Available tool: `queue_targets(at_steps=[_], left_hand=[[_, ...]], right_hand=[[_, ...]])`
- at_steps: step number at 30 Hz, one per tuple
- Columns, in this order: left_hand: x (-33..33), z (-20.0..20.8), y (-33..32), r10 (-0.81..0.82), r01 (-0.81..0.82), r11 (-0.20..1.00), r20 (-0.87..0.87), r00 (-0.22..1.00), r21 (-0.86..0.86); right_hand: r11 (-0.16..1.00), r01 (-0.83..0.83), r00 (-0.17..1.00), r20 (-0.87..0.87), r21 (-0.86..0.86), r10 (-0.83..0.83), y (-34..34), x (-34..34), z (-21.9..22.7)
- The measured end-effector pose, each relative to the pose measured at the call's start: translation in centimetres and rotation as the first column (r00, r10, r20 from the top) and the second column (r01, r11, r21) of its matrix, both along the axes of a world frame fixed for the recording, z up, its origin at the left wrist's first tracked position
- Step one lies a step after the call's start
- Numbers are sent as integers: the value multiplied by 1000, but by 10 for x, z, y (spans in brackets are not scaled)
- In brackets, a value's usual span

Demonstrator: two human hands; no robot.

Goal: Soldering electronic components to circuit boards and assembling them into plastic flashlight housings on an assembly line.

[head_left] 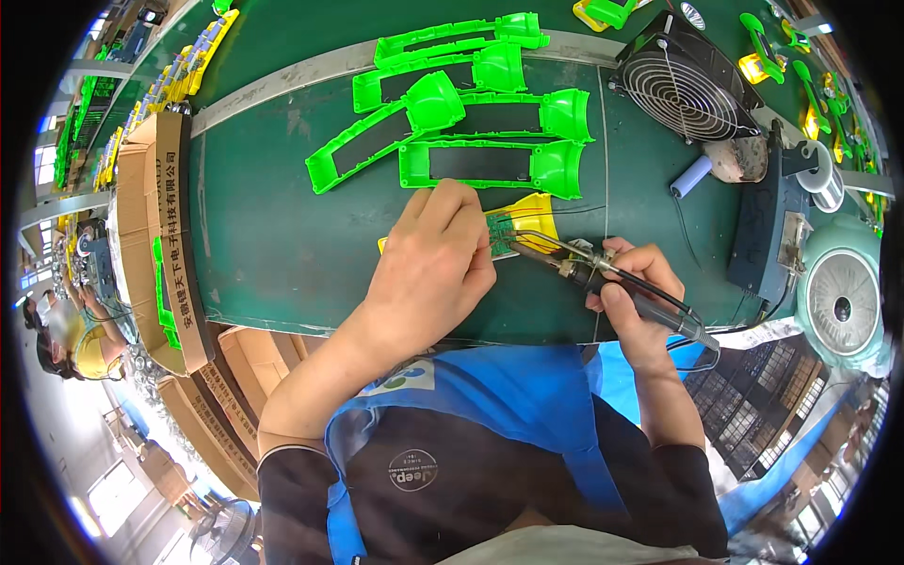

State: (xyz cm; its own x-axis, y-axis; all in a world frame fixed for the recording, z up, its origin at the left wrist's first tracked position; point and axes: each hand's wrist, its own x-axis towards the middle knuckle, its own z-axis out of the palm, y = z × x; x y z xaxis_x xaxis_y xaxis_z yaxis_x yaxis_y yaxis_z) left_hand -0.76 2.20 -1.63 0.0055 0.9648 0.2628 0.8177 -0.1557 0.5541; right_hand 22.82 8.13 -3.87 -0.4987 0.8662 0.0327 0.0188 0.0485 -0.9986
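Centre of frame: a yellow housing lies on the green bench, a small green circuit board sitting in its open side. Right hand has thumb and fingers closed around a soldering iron, its tip brought in from the right, at or just over the board; contact cannot be made out. Left hand curls over the housing's left part, back of the hand upward; whether the fingers pinch it or merely steady it cannot be told. Progress, as judged: soldering seems in hand, partway. Done: board placed in the housing, a thin dark wire trailing right past it. Joints too small to read, so how many remain is uncertain. Housing probably yet to be closed. Five green housings lie open at upper centre, dark strips inside, no board seen in them; likely waiting their turn. Orientation: the yellow housing's long axis runs nearly left to right across the frame, its right end slightly higher; the flared end points right, the other shows as a sliver left of the hand.
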Motion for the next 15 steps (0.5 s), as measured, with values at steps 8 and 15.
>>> queue_targets(at_steps=[8, 15], left_hand=[[2, 1, 2, 40, -40, 999, 25, 999, -4], [1, 3, 1, 5, -7, 998, -34, 999, -58]], right_hand=[[1000, -3, 998, 69, 23, 2, -1, 1, -1], [998, -33, 998, 57, 47, 30, 2, 2, -3]])
